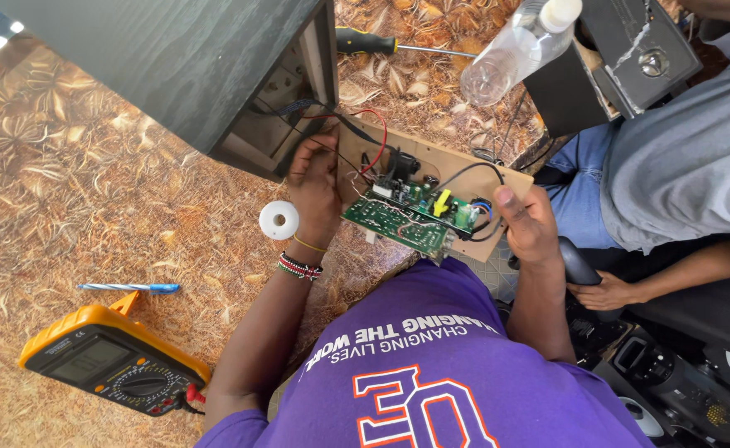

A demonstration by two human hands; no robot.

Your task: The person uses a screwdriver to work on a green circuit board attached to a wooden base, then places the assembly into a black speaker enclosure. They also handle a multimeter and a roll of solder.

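the wooden panel (464, 170) with the green circuit board (410, 216) lies in the middle of the frame, its long axis running from upper left down to lower right, between the two hands. the right hand (531, 224) is closed on the panel's lower right end. the left hand (315, 187) is at the upper left end, fingers curled among the wires (365, 137) that lead into the dark cabinet (174, 66); whether it pinches one, i cannot tell.

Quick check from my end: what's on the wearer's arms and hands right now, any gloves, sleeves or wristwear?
No gloves. Left hand bare, with a thin yellow band and a beaded red, white and dark bracelet at the wrist. Right hand and forearm bare. Short purple shirt sleeves.
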